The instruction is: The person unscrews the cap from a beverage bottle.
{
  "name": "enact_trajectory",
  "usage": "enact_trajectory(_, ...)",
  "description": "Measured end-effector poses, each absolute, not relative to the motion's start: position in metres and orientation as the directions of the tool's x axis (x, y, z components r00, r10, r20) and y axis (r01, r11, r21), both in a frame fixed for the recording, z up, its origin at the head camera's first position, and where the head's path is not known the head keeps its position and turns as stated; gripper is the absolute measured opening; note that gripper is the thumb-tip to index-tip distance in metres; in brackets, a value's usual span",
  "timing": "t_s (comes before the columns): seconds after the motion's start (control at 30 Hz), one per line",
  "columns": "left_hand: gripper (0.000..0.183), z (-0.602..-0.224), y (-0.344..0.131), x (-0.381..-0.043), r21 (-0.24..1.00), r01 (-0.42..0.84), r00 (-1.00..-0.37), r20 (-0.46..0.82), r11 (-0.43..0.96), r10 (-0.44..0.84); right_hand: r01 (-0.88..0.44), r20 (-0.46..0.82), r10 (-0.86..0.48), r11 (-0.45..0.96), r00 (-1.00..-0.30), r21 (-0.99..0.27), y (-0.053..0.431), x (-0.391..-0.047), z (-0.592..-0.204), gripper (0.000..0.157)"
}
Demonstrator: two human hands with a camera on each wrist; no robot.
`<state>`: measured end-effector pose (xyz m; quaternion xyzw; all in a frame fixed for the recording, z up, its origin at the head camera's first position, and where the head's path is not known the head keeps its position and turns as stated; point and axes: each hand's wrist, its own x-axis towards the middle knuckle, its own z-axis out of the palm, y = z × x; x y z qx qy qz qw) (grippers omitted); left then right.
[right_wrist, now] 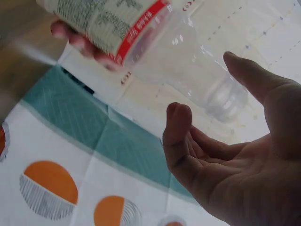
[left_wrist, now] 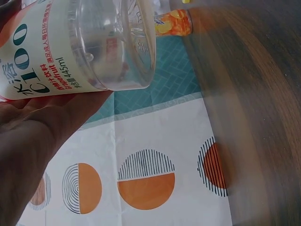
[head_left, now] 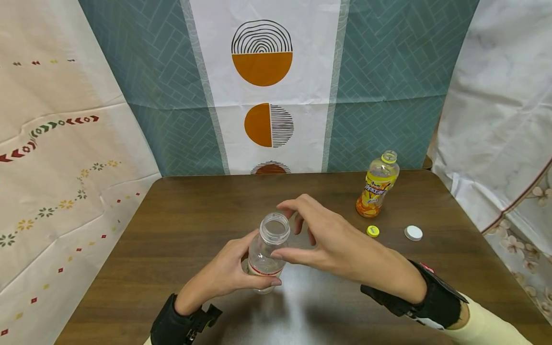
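My left hand [head_left: 228,270] grips a clear plastic bottle [head_left: 262,256] around its labelled body, thumb across the front. No cap sits on its mouth, and it looks empty. A pale label [left_wrist: 40,56] with "C100" lettering shows in the left wrist view, where the base appears raised off the table. Beside the bottle's neck is my right hand [head_left: 329,237], thumb and fingers spread apart and bent. In the right wrist view a gap separates those fingers from the bottle neck [right_wrist: 225,96]; the hand holds nothing.
An uncapped bottle [head_left: 376,187] with a yellow label and some orange drink stands at the back right of the brown wooden table [head_left: 194,206]. Before it lie a small yellow cap [head_left: 373,231] and a larger white cap [head_left: 413,233]. Patterned cloths [head_left: 371,72] hang behind and at the sides.
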<state>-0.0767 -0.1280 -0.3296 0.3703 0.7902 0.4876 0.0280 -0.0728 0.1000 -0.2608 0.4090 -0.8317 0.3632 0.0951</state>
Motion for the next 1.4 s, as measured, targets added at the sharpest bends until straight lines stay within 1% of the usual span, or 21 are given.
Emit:
enact_trajectory(0.17, 0.069, -0.33, -0.127, -0.076, 0.797, 0.554, -0.724, 0.317, 0.242, 0.613, -0.753, 0.471, -0.61, 0.362, -0.637, -0.55, 0.093, -0.073, -0.264, 0.04)
enact_trajectory(0.3, 0.067, -0.333, -0.127, -0.077, 0.797, 0.554, -0.724, 0.32, 0.24, 0.611, -0.756, 0.482, -0.602, 0.362, -0.636, -0.545, 0.091, -0.072, -0.264, 0.034)
enact_trajectory(0.47, 0.071, -0.347, -0.13, -0.083, 0.808, 0.532, -0.729, 0.285, 0.252, 0.623, -0.76, 0.498, -0.59, 0.363, -0.635, -0.539, 0.09, -0.072, -0.265, 0.033)
enact_trajectory(0.63, 0.083, -0.359, -0.131, -0.088, 0.841, 0.483, -0.721, 0.225, 0.243, 0.655, -0.75, 0.484, -0.591, 0.37, -0.645, -0.549, 0.091, -0.074, -0.266, 0.032)
enact_trajectory(0.77, 0.089, -0.363, -0.131, -0.088, 0.848, 0.477, -0.713, 0.219, 0.232, 0.666, -0.751, 0.492, -0.583, 0.369, -0.646, -0.548, 0.095, -0.075, -0.266, 0.033)
enact_trajectory(0.87, 0.087, -0.364, -0.131, -0.09, 0.835, 0.504, -0.702, 0.247, 0.22, 0.668, -0.753, 0.501, -0.575, 0.376, -0.647, -0.541, 0.102, -0.077, -0.263, 0.032)
enact_trajectory(0.97, 0.081, -0.361, -0.13, -0.089, 0.815, 0.535, -0.694, 0.276, 0.221, 0.665, -0.752, 0.505, -0.566, 0.396, -0.652, -0.527, 0.113, -0.078, -0.259, 0.032)
enact_trajectory(1.2, 0.069, -0.34, -0.128, -0.079, 0.82, 0.524, -0.713, 0.273, 0.232, 0.646, -0.756, 0.565, -0.506, 0.481, -0.652, -0.443, 0.145, -0.083, -0.256, 0.038)
enact_trajectory(1.3, 0.066, -0.339, -0.129, -0.08, 0.817, 0.528, -0.716, 0.282, 0.231, 0.639, -0.721, 0.566, -0.463, 0.556, -0.682, -0.414, 0.159, -0.086, -0.254, 0.037)
enact_trajectory(1.4, 0.063, -0.342, -0.13, -0.081, 0.818, 0.532, -0.712, 0.291, 0.221, 0.639, -0.659, 0.553, -0.407, 0.64, -0.727, -0.395, 0.175, -0.088, -0.252, 0.036)
